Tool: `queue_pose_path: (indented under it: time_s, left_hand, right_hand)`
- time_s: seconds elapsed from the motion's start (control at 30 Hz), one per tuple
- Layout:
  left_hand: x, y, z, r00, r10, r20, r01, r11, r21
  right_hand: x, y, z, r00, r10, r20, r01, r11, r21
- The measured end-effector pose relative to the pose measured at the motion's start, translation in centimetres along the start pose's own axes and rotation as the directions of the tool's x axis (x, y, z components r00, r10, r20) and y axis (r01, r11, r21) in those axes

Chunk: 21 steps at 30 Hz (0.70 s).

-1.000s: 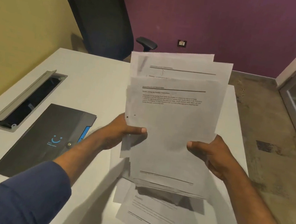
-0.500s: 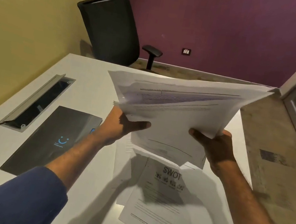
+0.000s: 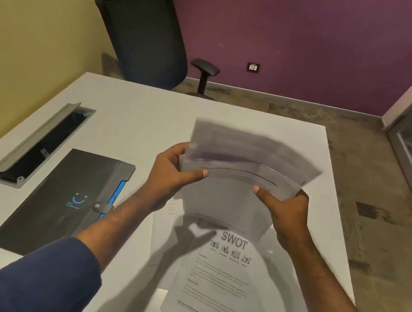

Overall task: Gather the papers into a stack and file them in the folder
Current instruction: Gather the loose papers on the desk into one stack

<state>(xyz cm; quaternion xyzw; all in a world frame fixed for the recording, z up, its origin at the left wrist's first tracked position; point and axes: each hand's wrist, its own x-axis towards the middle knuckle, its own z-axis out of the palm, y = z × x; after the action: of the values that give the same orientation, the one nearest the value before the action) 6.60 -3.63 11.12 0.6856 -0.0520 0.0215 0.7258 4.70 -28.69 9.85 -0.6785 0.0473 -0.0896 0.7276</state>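
Nearest first: SWOT sheet point(image 3: 217, 279) lies flat on the table point(image 3: 135, 117), below and between both wrists, not gathered yet. A second loose sheet point(image 3: 172, 208) peeks out just under the left forearm, mostly hidden.

Both hands hold the stack point(image 3: 237, 188) clear of the table, over the loose sheets. Left hand point(image 3: 172, 174) clamps the stack's left edge, thumb on top, fingers wrapped beneath. Right hand point(image 3: 285, 211) mirrors it on the right edge, thumb on top, fingers under. Two-sided grip looks meant to square the edges while keeping the sheets from fanning. Far end of the stack is motion-blurred and splayed, so alignment there can't be judged. Stack tilts away from the person, near edge lower.

Folder point(image 3: 65, 201) sits left of the left hand, well apart from it, flat, apparently closed with its snap tab done up; blue dividers show along its right edge. Placed within left-hand reach, which suits filing later.

Beyond the folder, further left: open cable hatch point(image 3: 39, 145) in the table. Past the stack's far edge, off the table: office chair point(image 3: 143, 35).

Judgement: gathering is partway, with at least two sheets still down. Next up is likely adding those, then opening the folder. Risk: loose far end slipping.
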Motion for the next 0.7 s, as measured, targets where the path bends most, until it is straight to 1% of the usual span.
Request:
queue_pose_path:
  time_s: [0.1, 0.2, 0.3, 0.37, 0.43, 0.5, 0.53, 0.6, 0.7]
  left_hand:
    - [0.4, -1.2, -0.1, 0.992, -0.114, 0.053, 0.115, 0.993, -0.004]
    - [0.0, -3.0, 0.4, 0.985, -0.150, 0.088, 0.141, 0.985, 0.103]
    - [-0.4, -4.4, 0.9, 0.978, -0.202, 0.046, 0.194, 0.972, 0.135]
    - [-0.7, -5.3, 0.9, 0.968, -0.250, 0.016, 0.245, 0.959, 0.140]
    - [-1.1, -5.8, 1.0, 0.961, -0.275, -0.017, 0.275, 0.953, 0.128]
    - [-1.7, -5.6, 1.4, 0.962, -0.270, -0.042, 0.273, 0.957, 0.101]
    - [-1.9, -5.6, 1.6, 0.964, -0.265, -0.030, 0.267, 0.959, 0.091]
    - [-2.6, -6.0, 2.0, 0.963, -0.267, 0.031, 0.265, 0.962, 0.072]
    - [-4.7, -8.1, 2.4, 0.919, -0.381, 0.101, 0.381, 0.924, 0.017]
  right_hand:
    - [0.1, 1.2, -0.4, 0.999, 0.048, -0.015, -0.049, 0.999, -0.004]
    - [-0.1, 2.6, -0.6, 0.994, 0.109, -0.016, -0.110, 0.993, -0.036]
    - [-0.3, 4.1, -0.8, 0.983, 0.185, 0.002, -0.184, 0.979, -0.091]
    - [-0.6, 4.9, -0.9, 0.974, 0.228, -0.013, -0.228, 0.965, -0.133]
    - [-1.1, 5.5, -1.0, 0.967, 0.243, -0.072, -0.251, 0.959, -0.130]
    - [-1.8, 5.8, -0.9, 0.965, 0.213, -0.153, -0.227, 0.971, -0.080]
    - [-2.2, 6.0, -0.9, 0.965, 0.194, -0.179, -0.207, 0.977, -0.055]
    - [-3.3, 6.6, -0.8, 0.966, 0.186, -0.182, -0.195, 0.980, -0.033]
    - [-5.3, 8.1, -0.6, 0.959, 0.250, -0.135, -0.260, 0.964, -0.058]
